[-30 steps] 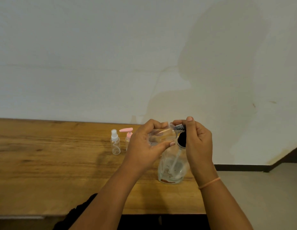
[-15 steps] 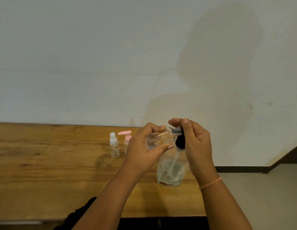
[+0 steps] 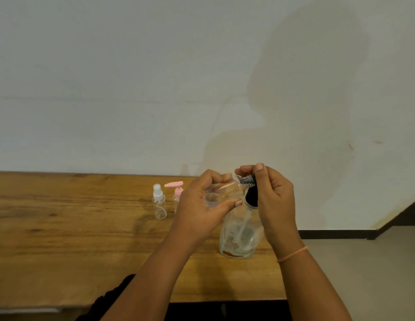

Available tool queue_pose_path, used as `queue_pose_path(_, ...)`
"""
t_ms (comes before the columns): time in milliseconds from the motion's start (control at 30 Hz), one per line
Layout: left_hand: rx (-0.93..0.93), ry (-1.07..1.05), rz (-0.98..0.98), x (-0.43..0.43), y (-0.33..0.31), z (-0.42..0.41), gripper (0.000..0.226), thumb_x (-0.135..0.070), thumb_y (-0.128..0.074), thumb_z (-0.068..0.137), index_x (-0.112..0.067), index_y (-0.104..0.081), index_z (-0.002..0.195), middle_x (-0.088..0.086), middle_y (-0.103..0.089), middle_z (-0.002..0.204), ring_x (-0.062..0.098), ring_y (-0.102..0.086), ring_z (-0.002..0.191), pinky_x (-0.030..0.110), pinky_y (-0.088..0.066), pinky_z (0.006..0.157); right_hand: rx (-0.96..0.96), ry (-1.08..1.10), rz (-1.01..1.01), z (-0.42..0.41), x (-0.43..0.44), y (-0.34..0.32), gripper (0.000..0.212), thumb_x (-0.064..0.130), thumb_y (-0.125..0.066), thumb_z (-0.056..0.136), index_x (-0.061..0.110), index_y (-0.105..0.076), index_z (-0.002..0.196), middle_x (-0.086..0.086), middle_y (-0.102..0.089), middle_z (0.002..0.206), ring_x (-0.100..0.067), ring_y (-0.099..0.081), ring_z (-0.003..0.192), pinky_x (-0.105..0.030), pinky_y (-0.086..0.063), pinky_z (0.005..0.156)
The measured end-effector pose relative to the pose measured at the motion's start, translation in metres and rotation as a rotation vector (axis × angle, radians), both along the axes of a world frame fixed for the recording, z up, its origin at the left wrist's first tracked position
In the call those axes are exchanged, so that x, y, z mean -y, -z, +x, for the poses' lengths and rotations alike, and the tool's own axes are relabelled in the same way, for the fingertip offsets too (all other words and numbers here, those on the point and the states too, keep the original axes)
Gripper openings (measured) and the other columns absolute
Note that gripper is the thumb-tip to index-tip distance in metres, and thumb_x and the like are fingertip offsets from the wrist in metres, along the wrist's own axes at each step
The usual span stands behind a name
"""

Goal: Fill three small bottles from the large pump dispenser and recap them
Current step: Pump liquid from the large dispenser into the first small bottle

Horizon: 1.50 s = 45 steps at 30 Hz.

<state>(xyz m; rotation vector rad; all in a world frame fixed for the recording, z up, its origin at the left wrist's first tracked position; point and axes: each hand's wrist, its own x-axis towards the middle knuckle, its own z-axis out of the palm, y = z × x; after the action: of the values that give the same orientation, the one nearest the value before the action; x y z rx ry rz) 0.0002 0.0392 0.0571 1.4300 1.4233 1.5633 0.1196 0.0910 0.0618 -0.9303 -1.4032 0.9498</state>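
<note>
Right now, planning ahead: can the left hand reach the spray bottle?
Probably not yet: the left hand grips a small bottle, and a pink pump bottle stands beside the spray bottle.

Left hand (image 3: 197, 206) grips tilted clear bottle (image 3: 221, 192), neck at dispenser (image 3: 239, 238) top; right hand (image 3: 276, 200) grips that top. Spray bottle (image 3: 159, 203), pink-pump bottle (image 3: 177, 193) stand left on table (image 3: 62, 228).

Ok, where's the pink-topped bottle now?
Head view, left of centre: the small clear pink-pump bottle stands on the wooden table, between the clear white-capped spray bottle and the left hand.

Wooden table (image 3: 62, 239) against stained white wall (image 3: 132, 89); dark baseboard (image 3: 336, 234).
</note>
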Motion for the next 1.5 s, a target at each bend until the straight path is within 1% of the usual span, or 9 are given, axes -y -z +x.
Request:
queue_pose_path(133,0.005,0.006,-0.003,-0.001,0.001,0.000,0.037,-0.012,-0.082,0.067,-0.033,-0.055,0.082,-0.024,-0.063,0.102,-0.012,-0.058,0.098,0.003,-0.045,0.068,0.027,0.021,0.017,0.002,0.001,-0.001,0.033,0.019,-0.040,0.100,0.014,-0.069,0.085,0.002,-0.072,0.085,-0.010,-0.067,0.081,-0.018,-0.052,0.071)
queue_pose_path(267,-0.060,-0.009,-0.041,-0.001,0.003,-0.004,0.036,-0.017,-0.083,0.068,-0.034,-0.056,0.084,-0.026,-0.062,0.101,-0.013,-0.055,0.101,0.000,-0.043,0.069,0.065,0.080,0.024,-0.002,0.001,0.007,0.038,0.021,-0.038,0.101,0.014,-0.069,0.080,-0.015,-0.068,0.073,-0.027,-0.062,0.069,-0.034,-0.051,0.061)
queue_pose_path(333,-0.079,-0.021,-0.053,0.000,0.004,-0.004,0.035,-0.018,-0.082,0.068,-0.033,-0.057,0.086,-0.027,-0.062,0.101,-0.018,-0.053,0.099,-0.001,-0.042,0.069,0.084,0.085,0.008,-0.004,0.001,0.010,0.039,0.022,-0.038,0.101,0.013,-0.069,0.080,-0.017,-0.068,0.073,-0.026,-0.062,0.069,-0.032,-0.051,0.062)
queue_pose_path(667,-0.006,-0.005,-0.014,0.000,0.002,-0.001,0.038,-0.015,-0.083,0.067,-0.036,-0.054,0.080,-0.024,-0.064,0.103,-0.008,-0.059,0.101,0.004,-0.046,0.071,0.162,0.043,0.108,0.003,0.004,-0.005,0.028,0.015,-0.044,0.099,0.019,-0.068,0.085,0.010,-0.069,0.082,-0.005,-0.065,0.078,-0.013,-0.050,0.070)
queue_pose_path(967,-0.043,0.000,-0.057,-0.001,0.005,-0.003,0.036,-0.017,-0.083,0.068,-0.035,-0.056,0.085,-0.027,-0.062,0.099,-0.015,-0.056,0.099,0.003,-0.045,0.071,0.110,0.067,0.043,-0.003,0.003,0.009,0.033,0.018,-0.040,0.100,0.015,-0.069,0.084,0.002,-0.071,0.082,-0.015,-0.066,0.080,-0.034,-0.054,0.072)
queue_pose_path(1100,-0.050,-0.002,-0.037,0.000,0.002,-0.002,0.035,-0.017,-0.082,0.068,-0.034,-0.057,0.086,-0.026,-0.062,0.099,-0.020,-0.053,0.097,-0.001,-0.042,0.069,0.045,0.018,0.021,0.001,0.003,0.002,0.032,0.020,-0.042,0.098,0.011,-0.072,0.088,0.001,-0.073,0.085,-0.012,-0.067,0.083,-0.026,-0.054,0.074)
queue_pose_path(1233,-0.026,0.006,-0.014,0.000,-0.001,-0.001,0.035,-0.013,-0.082,0.068,-0.030,-0.056,0.084,-0.023,-0.063,0.102,-0.016,-0.055,0.100,0.000,-0.043,0.070,0.037,0.019,0.050,0.002,0.003,-0.005,0.028,0.020,-0.045,0.098,0.017,-0.072,0.092,-0.020,-0.067,0.078,-0.026,-0.062,0.074,-0.015,-0.050,0.067)
queue_pose_path(1333,0.002,0.017,-0.015,-0.001,-0.001,-0.001,0.035,-0.012,-0.082,0.068,-0.030,-0.056,0.084,-0.023,-0.063,0.103,-0.013,-0.056,0.101,0.001,-0.043,0.069,0.029,0.006,0.038,0.001,0.001,-0.003,0.028,0.020,-0.045,0.098,0.016,-0.072,0.092,-0.001,-0.073,0.086,-0.007,-0.066,0.082,-0.014,-0.050,0.075)
queue_pose_path(1500,-0.058,0.006,-0.048,0.000,0.002,-0.002,0.036,-0.018,-0.082,0.068,-0.035,-0.057,0.087,-0.027,-0.062,0.100,-0.015,-0.055,0.099,0.001,-0.043,0.069,0.027,0.035,0.073,-0.001,-0.001,0.012,0.036,0.029,-0.041,0.096,0.011,-0.071,0.090,0.002,-0.072,0.089,-0.013,-0.067,0.089,-0.028,-0.054,0.077)
